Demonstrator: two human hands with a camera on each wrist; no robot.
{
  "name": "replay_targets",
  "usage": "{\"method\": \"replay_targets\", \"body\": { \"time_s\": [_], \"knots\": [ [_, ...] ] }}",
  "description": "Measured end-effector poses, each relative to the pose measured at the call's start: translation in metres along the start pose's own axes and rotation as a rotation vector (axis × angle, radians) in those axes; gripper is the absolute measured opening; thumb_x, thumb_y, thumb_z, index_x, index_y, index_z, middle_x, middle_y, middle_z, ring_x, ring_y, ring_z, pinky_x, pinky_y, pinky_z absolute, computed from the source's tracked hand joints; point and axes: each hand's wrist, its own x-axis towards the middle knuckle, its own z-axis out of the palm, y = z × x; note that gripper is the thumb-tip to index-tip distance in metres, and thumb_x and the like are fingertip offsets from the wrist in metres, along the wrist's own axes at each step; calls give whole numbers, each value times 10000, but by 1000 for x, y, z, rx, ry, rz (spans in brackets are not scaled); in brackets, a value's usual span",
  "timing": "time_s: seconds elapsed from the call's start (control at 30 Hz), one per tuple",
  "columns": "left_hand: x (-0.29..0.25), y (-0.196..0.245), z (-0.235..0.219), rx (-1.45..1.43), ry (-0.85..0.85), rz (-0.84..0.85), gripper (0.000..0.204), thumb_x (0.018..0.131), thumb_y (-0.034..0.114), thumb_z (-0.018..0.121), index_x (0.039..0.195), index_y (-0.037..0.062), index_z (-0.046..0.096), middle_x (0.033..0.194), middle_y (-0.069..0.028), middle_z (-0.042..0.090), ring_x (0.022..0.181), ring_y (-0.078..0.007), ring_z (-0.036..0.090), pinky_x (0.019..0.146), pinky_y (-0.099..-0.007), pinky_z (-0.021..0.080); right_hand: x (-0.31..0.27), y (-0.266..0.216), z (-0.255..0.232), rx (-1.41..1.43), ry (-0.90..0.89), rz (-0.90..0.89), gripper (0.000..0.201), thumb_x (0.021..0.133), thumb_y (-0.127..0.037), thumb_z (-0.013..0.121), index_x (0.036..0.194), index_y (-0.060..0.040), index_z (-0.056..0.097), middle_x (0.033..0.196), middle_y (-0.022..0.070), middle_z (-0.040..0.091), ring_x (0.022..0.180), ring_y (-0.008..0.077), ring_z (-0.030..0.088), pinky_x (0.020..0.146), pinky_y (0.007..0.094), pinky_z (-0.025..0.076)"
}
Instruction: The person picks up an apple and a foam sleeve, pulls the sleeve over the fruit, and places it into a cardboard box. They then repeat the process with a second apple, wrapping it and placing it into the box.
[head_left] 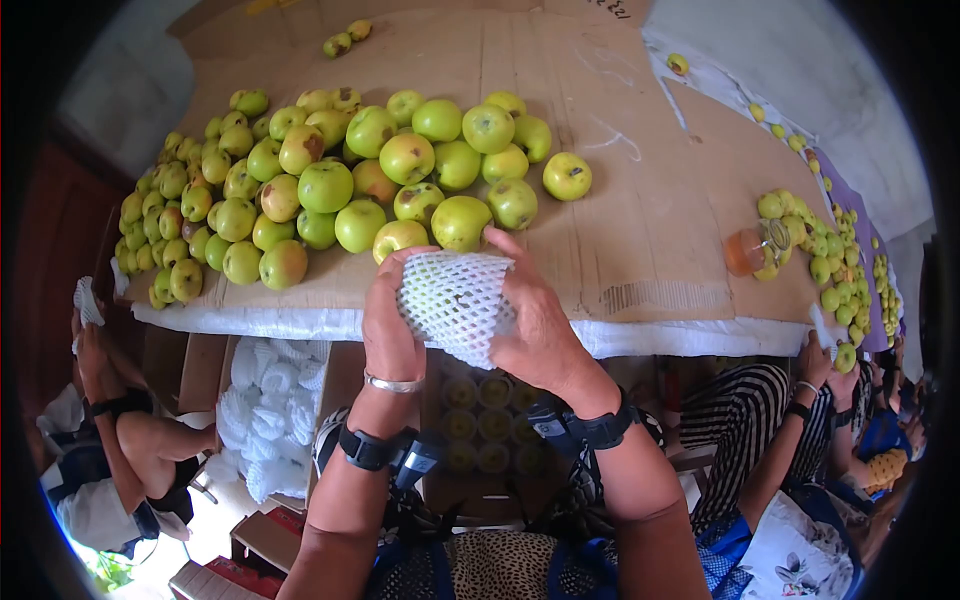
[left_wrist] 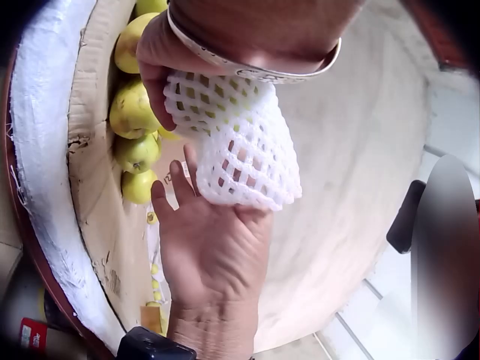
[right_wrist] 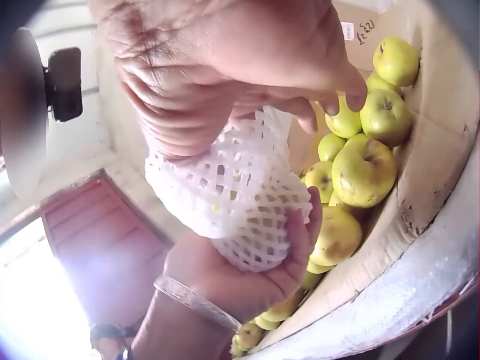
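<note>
"How do you have that foam net sleeve (head_left: 455, 305)?"
"My left hand (head_left: 387, 320) curls round it at the cardboard's (head_left: 640, 240) near edge; my right hand (head_left: 548, 330) touches it, fingers mostly straight."
"Any trick?"
"I'd ease it evenly, or it might tear. It's soft, white, diamond-holed. The apples (head_left: 325, 187) are round, smooth; green shows through, so one's probably inside."

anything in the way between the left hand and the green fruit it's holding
Yes, the white foam net: it wraps the green fruit, which shows through the mesh, so the left hand grips the fruit through it. Nothing else visible stands between them.
</note>
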Motion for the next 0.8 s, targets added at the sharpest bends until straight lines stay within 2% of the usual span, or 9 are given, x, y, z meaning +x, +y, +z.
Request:
{"method": "replay_targets", "body": {
  "time_s": [0.13, 0.23, 0.33, 0.43, 0.53, 0.63, 0.73, 0.8],
  "knots": [
    [2, -4, -7, 59, -53, 43, 362, 911, 257, 305, 1057, -1, 513, 976, -101, 588, 906, -182, 567, 839, -299, 436, 2, -9, 7, 199, 12, 86, 495, 650, -213, 722, 1061, 13, 563, 1275, 275, 382, 1220, 415, 333, 1026, 427, 279],
    [4, -5, -5, 88, -48, 106, 359, 898, 237, 308, 1025, -13, 531, 938, -84, 579, 861, -148, 546, 800, -270, 420, 4, 1, 14, 168, 38, 15, 532, 644, -246, 744, 1072, 6, 555, 1232, 263, 424, 1187, 399, 376, 1019, 426, 289],
    [5, -9, -13, 39, -30, 51, 346, 911, 237, 297, 1057, 2, 505, 982, -95, 585, 911, -182, 564, 836, -301, 438, 4, -1, 17, 140, 79, 13, 566, 639, -235, 750, 1105, 0, 533, 1204, 251, 443, 1158, 397, 401, 1008, 430, 302],
    [4, -7, -9, -83, 3, 13, 332, 906, 223, 304, 1062, 6, 501, 988, -95, 585, 914, -185, 568, 839, -305, 441, 6, 1, 21, 126, 104, -76, 605, 628, -223, 763, 1131, -7, 505, 1208, 251, 429, 1161, 396, 401, 1003, 432, 310],
    [4, -5, -8, -156, 38, -24, 314, 901, 209, 314, 1065, 16, 499, 997, -98, 586, 920, -191, 571, 843, -308, 444, 6, 1, 25, 156, 169, -74, 629, 619, -216, 775, 1138, -10, 485, 1229, 256, 399, 1157, 405, 401, 1000, 436, 312],
    [9, -11, -18, -206, 23, -34, 290, 898, 197, 321, 1047, 28, 502, 1003, -98, 588, 918, -195, 574, 839, -310, 448, 7, 4, 26, -10, 166, -133, 645, 617, -222, 782, 1135, 6, 471, 1246, 263, 372, 1154, 421, 399, 993, 438, 318],
    [10, -14, -18, -222, 56, -38, 276, 901, 202, 329, 1031, 37, 508, 1001, -99, 590, 917, -197, 575, 838, -313, 453, 8, -1, 23, -69, 210, -98, 615, 652, -165, 759, 1177, -14, 475, 1223, 189, 465, 1170, 303, 449, 970, 368, 373],
    [8, -8, -9, -237, 91, -76, 260, 913, 237, 365, 1014, 38, 500, 921, -80, 581, 847, -175, 572, 781, -296, 460, 6, -6, 21, 22, 197, 11, 627, 647, -167, 765, 1177, -7, 470, 1215, 184, 475, 1128, 297, 489, 943, 364, 398]
  ]
}}
